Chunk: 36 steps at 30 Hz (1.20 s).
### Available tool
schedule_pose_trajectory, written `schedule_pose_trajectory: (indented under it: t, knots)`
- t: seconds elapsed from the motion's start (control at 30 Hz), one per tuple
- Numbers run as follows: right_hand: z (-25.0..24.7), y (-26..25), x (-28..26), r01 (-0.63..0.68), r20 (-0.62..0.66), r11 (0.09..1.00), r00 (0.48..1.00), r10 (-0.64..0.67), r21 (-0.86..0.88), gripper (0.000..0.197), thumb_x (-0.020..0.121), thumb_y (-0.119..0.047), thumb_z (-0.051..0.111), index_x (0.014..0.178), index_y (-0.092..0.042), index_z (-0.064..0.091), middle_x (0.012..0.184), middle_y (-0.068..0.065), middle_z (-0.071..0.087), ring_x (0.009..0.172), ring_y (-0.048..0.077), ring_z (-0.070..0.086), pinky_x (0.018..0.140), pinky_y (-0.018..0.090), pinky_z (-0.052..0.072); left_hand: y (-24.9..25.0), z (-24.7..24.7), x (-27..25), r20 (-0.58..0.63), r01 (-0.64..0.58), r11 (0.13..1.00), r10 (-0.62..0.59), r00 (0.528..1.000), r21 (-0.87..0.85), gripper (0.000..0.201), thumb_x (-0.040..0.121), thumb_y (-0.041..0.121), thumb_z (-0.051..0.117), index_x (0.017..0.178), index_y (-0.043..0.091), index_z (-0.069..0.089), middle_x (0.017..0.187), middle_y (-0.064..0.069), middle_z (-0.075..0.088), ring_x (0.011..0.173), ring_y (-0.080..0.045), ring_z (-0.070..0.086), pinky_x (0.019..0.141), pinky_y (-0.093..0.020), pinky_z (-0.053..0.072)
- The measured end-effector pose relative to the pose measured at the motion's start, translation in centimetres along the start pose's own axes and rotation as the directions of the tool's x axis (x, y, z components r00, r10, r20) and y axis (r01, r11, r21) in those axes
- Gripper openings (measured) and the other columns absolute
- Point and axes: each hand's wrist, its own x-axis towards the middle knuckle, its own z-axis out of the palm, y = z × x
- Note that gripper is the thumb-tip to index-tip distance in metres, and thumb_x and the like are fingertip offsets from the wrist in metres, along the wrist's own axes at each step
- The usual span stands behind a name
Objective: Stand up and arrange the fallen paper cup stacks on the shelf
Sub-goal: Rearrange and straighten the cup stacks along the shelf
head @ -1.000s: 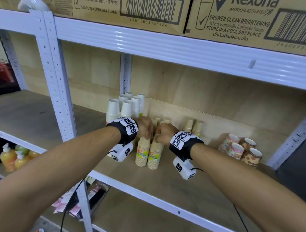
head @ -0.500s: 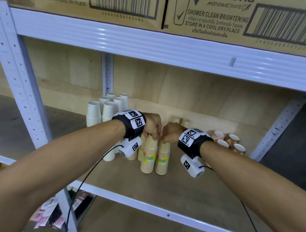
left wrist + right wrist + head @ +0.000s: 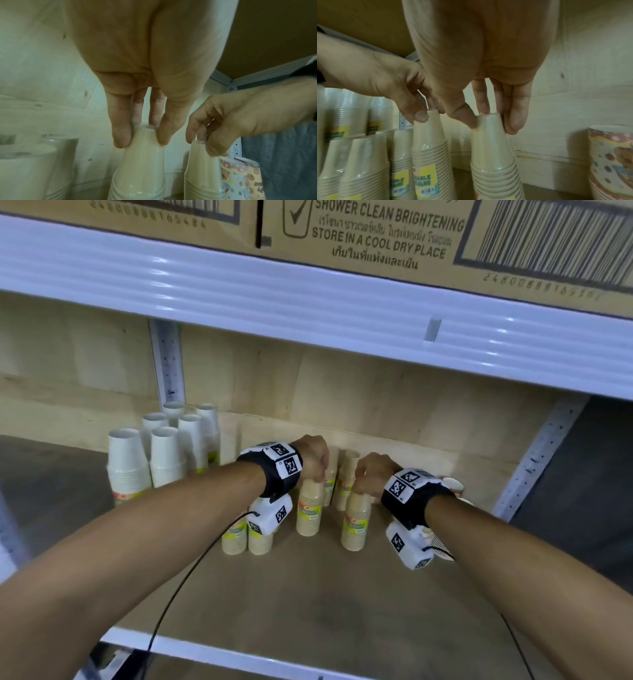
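Note:
Two tan paper cup stacks stand upside down on the wooden shelf (image 3: 342, 594), a gap between them. My left hand (image 3: 317, 479) pinches the narrow top of the left stack (image 3: 309, 510); thumb and fingers close round its tip in the left wrist view (image 3: 144, 135). My right hand (image 3: 359, 491) pinches the top of the right stack (image 3: 356, 523) in the same way, as the right wrist view (image 3: 489, 121) shows. More tan stacks (image 3: 246, 539) stand under my left wrist, and two others (image 3: 342, 477) stand behind, against the back wall.
White cup stacks (image 3: 128, 467) stand upright in a group at the left. Patterned cups (image 3: 454, 486) sit at the right, mostly hidden behind my right wrist. A white shelf beam (image 3: 308, 313) with cardboard boxes hangs low overhead. White uprights (image 3: 544, 460) flank the bay.
The two held stacks stood side by side, touching; my hands have drawn them apart, the right one moving rightward. The view has shifted left and closer.

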Motion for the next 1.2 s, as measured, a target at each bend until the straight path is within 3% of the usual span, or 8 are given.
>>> schedule_pose_trajectory:
  t: [0.13,0.4,0.6,0.77,1.07,1.2]
  knots:
    - [0.1,1.7,2.4,-0.078,-0.035,0.997,0.996,0.079,0.019,0.035,0.079,-0.024,0.073,0.109,-0.005,0.067,0.108,0.011,0.067,0.096,0.027,0.066,0.071,0.026,0.051,0.1,0.7,2.0,-0.015,-0.006,1.000,0.006,1.000,-0.020,0.027,0.083,0.007,0.073,0.109,0.012,0.071,0.116,-0.006,0.064,0.089,-0.018,0.056,0.071,-0.024,0.045]
    - [1.0,4.2,6.9,-0.118,-0.133,0.992,0.984,0.122,0.040,0.037,0.076,-0.025,0.070,0.110,-0.011,0.067,0.112,0.010,0.065,0.097,0.028,0.065,0.066,0.026,0.045,0.3,1.5,5.2,-0.026,-0.001,1.000,0.001,1.000,-0.027,0.027,0.084,0.006,0.070,0.112,0.007,0.070,0.117,-0.009,0.064,0.103,-0.025,0.063,0.082,-0.032,0.054]
    - [1.5,5.7,9.3,-0.114,-0.136,0.988,0.982,0.128,0.106,0.027,0.071,-0.025,0.065,0.096,-0.015,0.064,0.098,0.007,0.062,0.079,0.026,0.061,0.052,0.022,0.038,0.4,2.0,6.9,-0.021,-0.006,0.999,0.005,1.000,-0.039,0.027,0.083,0.006,0.070,0.110,0.006,0.071,0.114,-0.010,0.066,0.100,-0.024,0.064,0.079,-0.030,0.053]
    - [1.3,6.1,10.5,-0.112,-0.146,0.982,0.980,0.134,0.151,0.027,0.074,-0.024,0.065,0.100,-0.017,0.063,0.103,0.006,0.060,0.089,0.028,0.059,0.066,0.029,0.046,0.1,2.2,7.8,0.002,-0.005,0.999,0.005,1.000,-0.037,0.030,0.083,0.008,0.071,0.113,0.006,0.070,0.114,-0.011,0.067,0.102,-0.025,0.063,0.080,-0.030,0.053]
    - [1.8,6.3,11.6,-0.099,-0.124,0.977,0.985,0.124,0.187,0.018,0.076,-0.019,0.064,0.094,-0.017,0.065,0.099,0.006,0.062,0.086,0.028,0.061,0.067,0.030,0.047,-0.3,2.5,8.5,0.013,-0.014,0.998,0.015,1.000,-0.056,0.028,0.082,0.007,0.071,0.110,0.006,0.072,0.111,-0.010,0.069,0.094,-0.021,0.062,0.073,-0.026,0.049]
    - [1.9,6.6,11.8,-0.102,-0.142,0.975,0.981,0.131,0.196,0.021,0.080,-0.019,0.061,0.100,-0.017,0.066,0.103,0.007,0.063,0.090,0.029,0.061,0.071,0.031,0.047,-0.2,2.5,8.6,0.017,-0.018,0.998,0.019,1.000,-0.066,0.025,0.083,0.006,0.070,0.108,0.006,0.072,0.109,-0.008,0.069,0.088,-0.018,0.059,0.070,-0.024,0.045]
